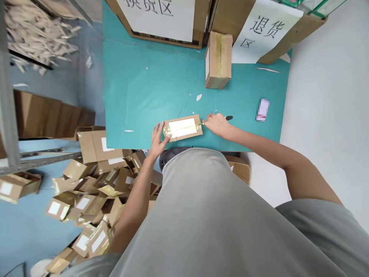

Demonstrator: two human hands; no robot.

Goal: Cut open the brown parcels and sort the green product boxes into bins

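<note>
A small flat cardboard box [166,131] with a white label and shiny clear tape lies slightly tilted near the front edge of the teal table. My left hand [158,141] grips its left end, the thumb on top and the fingers at the far left corner. Just beyond the box's right end, my right hand [216,124] is closed around a box cutter [229,117]. Its dark handle end sticks out to the right of my fist, and its thin tip meets the taped right end of the box. Most of the cutter is hidden in my fingers.
A taped carton [218,61] stands at the back of the teal table [129,84], before larger boxes bearing paper signs [263,29]. A blurred pinkish object [262,110] lies right. Several opened cartons [86,204] are heaped on the floor at left. A white wall borders the right.
</note>
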